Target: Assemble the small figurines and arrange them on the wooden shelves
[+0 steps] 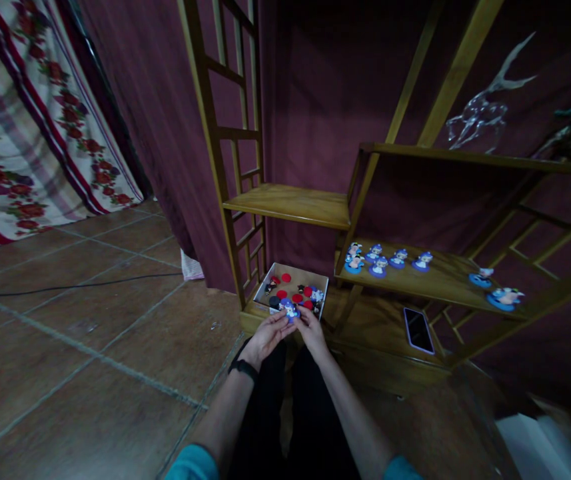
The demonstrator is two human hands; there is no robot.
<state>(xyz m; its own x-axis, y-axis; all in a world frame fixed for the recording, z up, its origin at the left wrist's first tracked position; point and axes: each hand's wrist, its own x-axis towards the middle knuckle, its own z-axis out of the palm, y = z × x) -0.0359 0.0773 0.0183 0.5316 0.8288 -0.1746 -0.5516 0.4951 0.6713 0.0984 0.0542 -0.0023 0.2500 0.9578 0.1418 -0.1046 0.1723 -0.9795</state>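
Between both hands, in front of the box, is a small purple-and-white figurine point(291, 311). My left hand point(269, 335) closes its fingers on the figurine's left side, and my right hand point(311, 330) grips it from the right. Just beyond them stands an open cardboard box point(305, 272) with red discs point(286, 277), a dark figure with a red top point(271, 285) and other small figures inside. My hands cover part of the box's near edge. Several similar purple-and-white figurines point(378, 267) stand on the shelf to the right.
The wooden display rack point(285, 202) rises ahead, with pink-and-blue figurines point(505, 298) at its right. A phone point(418, 330) lies on the lowest board. A clear deer ornament point(480, 117) stands higher up. A black cable point(75, 288) crosses the tiled floor at left.
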